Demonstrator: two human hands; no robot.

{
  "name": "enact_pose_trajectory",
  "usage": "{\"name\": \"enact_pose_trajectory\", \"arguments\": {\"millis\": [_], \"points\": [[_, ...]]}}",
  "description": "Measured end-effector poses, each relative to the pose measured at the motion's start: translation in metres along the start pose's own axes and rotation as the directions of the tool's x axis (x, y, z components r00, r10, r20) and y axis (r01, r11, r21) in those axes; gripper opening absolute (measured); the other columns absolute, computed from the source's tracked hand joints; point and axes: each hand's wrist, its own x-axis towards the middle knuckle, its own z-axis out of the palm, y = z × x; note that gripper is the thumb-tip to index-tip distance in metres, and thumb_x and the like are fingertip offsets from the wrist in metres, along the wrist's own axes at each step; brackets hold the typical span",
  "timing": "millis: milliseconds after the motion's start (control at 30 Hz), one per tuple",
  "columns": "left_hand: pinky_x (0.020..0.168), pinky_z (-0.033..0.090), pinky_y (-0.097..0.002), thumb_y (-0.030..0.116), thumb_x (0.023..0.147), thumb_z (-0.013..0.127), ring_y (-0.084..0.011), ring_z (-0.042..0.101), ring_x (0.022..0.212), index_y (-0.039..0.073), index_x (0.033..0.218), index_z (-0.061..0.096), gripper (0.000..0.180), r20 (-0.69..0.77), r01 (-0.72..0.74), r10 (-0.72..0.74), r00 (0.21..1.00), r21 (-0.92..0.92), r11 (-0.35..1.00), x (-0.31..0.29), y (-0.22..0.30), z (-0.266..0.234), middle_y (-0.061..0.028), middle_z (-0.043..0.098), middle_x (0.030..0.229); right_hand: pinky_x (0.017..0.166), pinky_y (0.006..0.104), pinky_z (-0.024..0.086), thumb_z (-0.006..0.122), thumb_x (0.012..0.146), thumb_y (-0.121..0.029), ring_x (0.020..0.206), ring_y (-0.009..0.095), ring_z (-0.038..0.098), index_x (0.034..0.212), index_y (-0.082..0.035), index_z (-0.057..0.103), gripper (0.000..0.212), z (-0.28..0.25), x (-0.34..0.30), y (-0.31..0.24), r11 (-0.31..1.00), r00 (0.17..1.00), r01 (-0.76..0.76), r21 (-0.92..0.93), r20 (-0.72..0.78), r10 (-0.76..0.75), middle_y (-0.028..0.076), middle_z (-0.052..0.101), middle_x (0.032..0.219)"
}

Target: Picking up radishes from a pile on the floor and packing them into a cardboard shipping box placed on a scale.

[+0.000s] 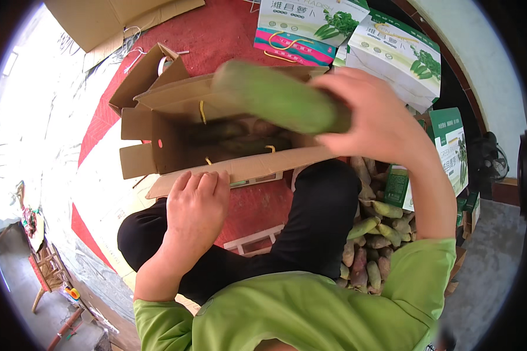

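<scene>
A large green radish [275, 96], smeared by motion, is gripped at its right end by my right hand [372, 114]. It hangs over the far side of an open cardboard box [139, 124]. Several radishes [249, 142] lie in the shadowed bottom of that box, and yellow cord handles [202, 111] poke through its walls. My left hand [196, 199] has its fingers curled over the box's near flap [257, 168]. To the right of my leg, more green and purplish radishes [386, 234] are heaped on the floor.
Printed white-and-green gift boxes [395, 55] stand at the upper right, with a pink-and-blue box [293, 47] beside them. Another green-and-white carton [451, 146] and a black fan [489, 158] are at right. Flattened cardboard [108, 20] lies upper left on the red floor covering [211, 35].
</scene>
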Motion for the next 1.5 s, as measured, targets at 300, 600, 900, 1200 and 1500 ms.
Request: {"name": "enact_pose_trajectory", "arguments": {"millis": [300, 600, 900, 1200, 1500], "points": [[0.085, 0.051, -0.0404, 0.007, 0.069, 0.063, -0.0249, 0.062, 0.083, 0.005, 0.1, 0.064, 0.031, 0.017, 0.032, -0.03, 0.999, -0.09, 0.995, 0.004, 0.003, -0.002, -0.0069, 0.061, 0.084, 0.071, 0.0415, 0.052, 0.074, 0.058, -0.024, 0.08, 0.033, 0.066, 0.075, -0.001, 0.068, 0.029, 0.123, 0.098, -0.034, 0.988, 0.819, 0.069, -0.139, 0.573, 0.024, 0.016, 0.067, 0.078], [0.078, 0.049, -0.0382, 0.004, 0.069, 0.062, -0.025, 0.062, 0.081, 0.007, 0.097, 0.066, 0.028, 0.079, 0.08, -0.069, 0.994, -0.143, 0.987, 0.013, -0.001, 0.001, -0.0071, 0.058, 0.08, 0.081, 0.0386, 0.051, 0.073, 0.07, -0.043, 0.095, 0.032, 0.064, 0.113, 0.0, 0.062, 0.062, 0.107, 0.084, -0.016, 0.942, 0.932, 0.055, 0.331, 0.32, -0.167, 0.018, 0.066, 0.102], [0.075, 0.047, -0.0377, 0.012, 0.081, 0.062, -0.0289, 0.06, 0.084, 0.008, 0.098, 0.067, 0.018, 0.19, 0.257, -0.231, 0.954, -0.123, 0.959, 0.019, 0.009, 0.005, -0.0085, 0.058, 0.084, 0.072, 0.0257, 0.051, 0.066, 0.085, -0.014, 0.085, 0.009, 0.062, 0.117, 0.0, 0.06, 0.035, 0.038, -0.119, 0.075, 0.742, 0.857, -0.377, 0.554, -0.095, 0.506, 0.004, 0.066, 0.095], [0.07, 0.047, -0.0373, 0.012, 0.082, 0.065, -0.0291, 0.061, 0.077, 0.005, 0.096, 0.068, 0.016, 0.132, 0.254, -0.229, 0.964, -0.213, 0.943, 0.024, 0.005, 0.012, -0.0086, 0.061, 0.084, 0.085, 0.0423, 0.049, 0.066, 0.072, -0.008, 0.102, 0.031, 0.058, 0.112, -0.012, 0.062, 0.041, 0.223, -0.389, 0.137, 0.51, 0.5, -0.81, -0.288, 0.114, 0.858, 0.011, 0.062, 0.108], [0.071, 0.048, -0.0374, 0.009, 0.074, 0.068, -0.0274, 0.059, 0.076, 0.004, 0.088, 0.067, 0.015, 0.072, 0.16, -0.148, 0.986, -0.187, 0.969, 0.028, 0.011, 0.013, -0.0077, 0.057, 0.076, 0.091, 0.0451, 0.04, 0.055, 0.084, -0.015, 0.114, 0.023, 0.045, 0.117, -0.016, 0.053, 0.033, 0.279, -0.449, 0.111, 0.675, 0.475, -0.349, -0.65, 0.499, 0.725, 0.003, 0.05, 0.117]]}}
